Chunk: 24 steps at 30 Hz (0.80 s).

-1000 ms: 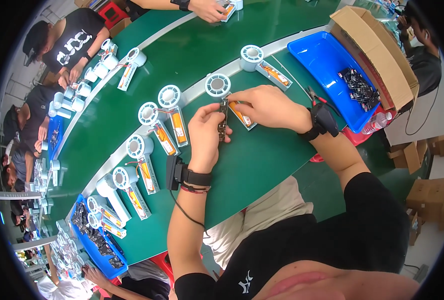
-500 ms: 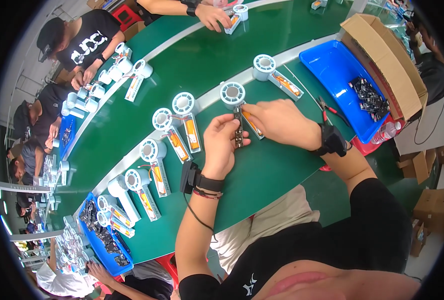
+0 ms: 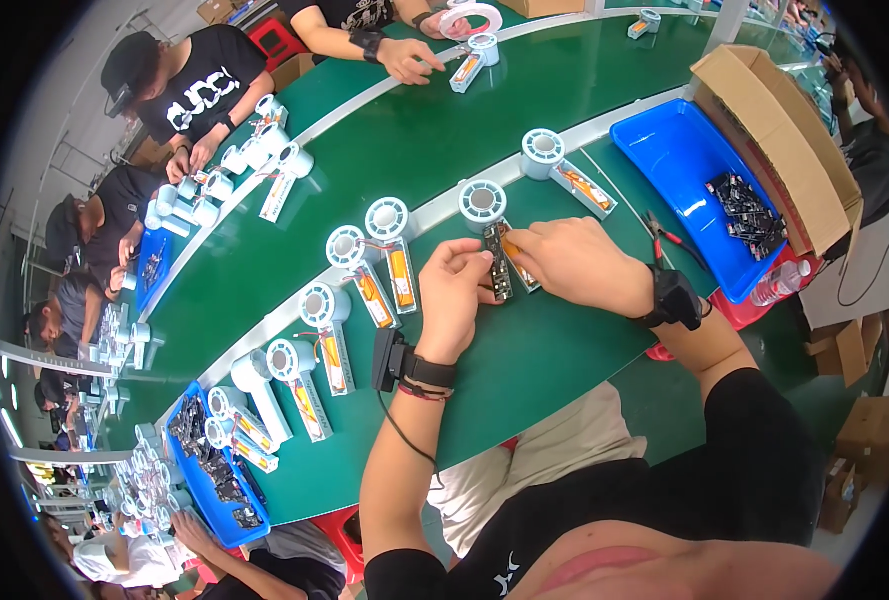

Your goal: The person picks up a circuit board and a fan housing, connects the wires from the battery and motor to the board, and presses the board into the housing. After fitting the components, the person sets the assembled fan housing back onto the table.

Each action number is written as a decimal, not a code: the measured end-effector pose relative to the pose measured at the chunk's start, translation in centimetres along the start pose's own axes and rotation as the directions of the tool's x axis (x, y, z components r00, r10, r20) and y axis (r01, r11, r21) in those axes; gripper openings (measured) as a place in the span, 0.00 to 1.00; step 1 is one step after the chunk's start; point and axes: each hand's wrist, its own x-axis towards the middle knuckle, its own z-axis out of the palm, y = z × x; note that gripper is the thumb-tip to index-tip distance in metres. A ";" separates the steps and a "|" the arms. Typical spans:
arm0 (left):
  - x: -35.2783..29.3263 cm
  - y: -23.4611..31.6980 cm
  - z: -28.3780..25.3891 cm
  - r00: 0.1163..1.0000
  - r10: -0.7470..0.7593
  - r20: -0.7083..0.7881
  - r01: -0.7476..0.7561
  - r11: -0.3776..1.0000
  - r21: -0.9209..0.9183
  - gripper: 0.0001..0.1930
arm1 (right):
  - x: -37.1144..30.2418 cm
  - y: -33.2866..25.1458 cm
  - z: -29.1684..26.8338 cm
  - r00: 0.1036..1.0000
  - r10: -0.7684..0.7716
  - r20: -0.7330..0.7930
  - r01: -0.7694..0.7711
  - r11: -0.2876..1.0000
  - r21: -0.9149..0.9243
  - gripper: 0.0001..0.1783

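My left hand (image 3: 450,288) pinches a narrow dark circuit board (image 3: 498,264) between thumb and fingers, upright just below the round head of a light-blue handheld fan (image 3: 482,203). My right hand (image 3: 586,264) is closed, its bent fingertips at the upper right edge of the board, over the fan's open handle. Whatever those fingertips pinch is hidden. Part of an orange battery (image 3: 526,275) shows in the handle under my right fingers.
Similar fans with open handles lie left, such as one fan (image 3: 386,217), and another fan (image 3: 542,148) right. Blue trays (image 3: 654,150) (image 3: 186,450) hold dark boards. Red-handled pliers (image 3: 661,235), a cardboard box (image 3: 754,130) and a bottle (image 3: 779,283) stand right. Co-workers sit across the belt.
The board has turned its component side more into view and leans slightly. My right fingers have shifted down along its edge. Across the belt, a co-worker's hand has come off a fan.
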 end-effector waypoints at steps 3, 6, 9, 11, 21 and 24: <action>-0.1 0.1 0.3 1.000 -0.020 -0.006 0.020 1.000 0.000 0.11 | -0.2 -0.4 0.2 1.000 0.003 -0.013 -0.003 1.000 -0.013 0.16; -0.1 -0.1 0.3 0.999 -0.035 0.001 0.035 0.999 -0.022 0.11 | -0.4 -0.6 0.4 1.000 0.001 -0.024 -0.001 1.000 -0.026 0.16; 0.0 -0.1 0.2 0.999 -0.047 0.010 0.047 0.999 -0.027 0.12 | -0.4 -0.6 0.6 0.999 -0.008 -0.031 0.007 0.999 -0.039 0.18; 0.1 -0.1 0.1 0.998 -0.053 0.016 0.053 0.998 -0.019 0.13 | -0.5 -0.5 0.8 1.000 -0.003 -0.022 0.003 1.000 -0.008 0.18; 0.2 0.6 0.8 0.997 -0.074 -0.003 0.073 0.997 -0.034 0.15 | 0.1 -0.2 0.1 0.990 0.054 0.131 -0.060 0.997 0.039 0.23; 0.4 0.3 0.9 0.996 -0.087 -0.016 0.086 0.994 -0.063 0.16 | 0.2 0.0 0.0 0.991 0.050 0.125 -0.063 0.992 0.108 0.20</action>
